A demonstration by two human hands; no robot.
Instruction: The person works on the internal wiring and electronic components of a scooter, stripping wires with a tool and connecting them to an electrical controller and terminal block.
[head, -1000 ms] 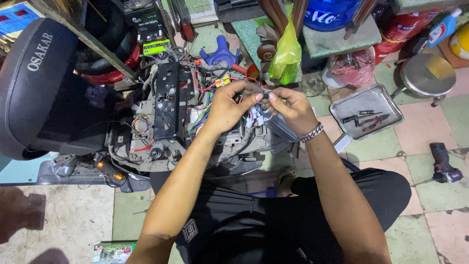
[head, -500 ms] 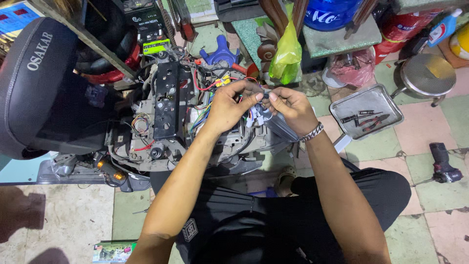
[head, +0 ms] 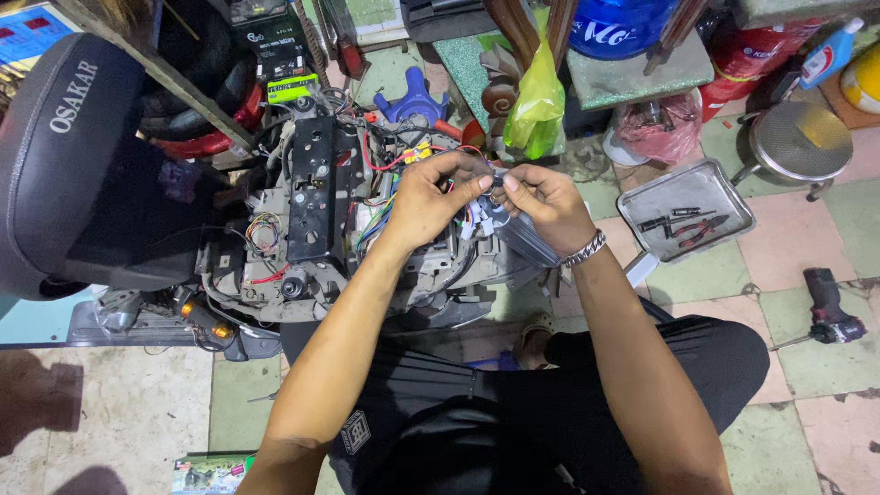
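My left hand and my right hand meet above the opened body of a scooter, fingertips pinched together on a small dark wire connector. Coloured wires run from the exposed frame up towards my fingers. A pale plastic plug bundle hangs just below the hands. My right wrist wears a metal bracelet. What exactly sits between the fingertips is mostly hidden.
A black scooter seat is tipped up at left. A metal tray with pliers lies on the tiled floor at right, near a round metal stool and a cordless driver. A green plastic bag hangs behind.
Both hands stay pinched at the same spot; only slight finger movement on the connector.
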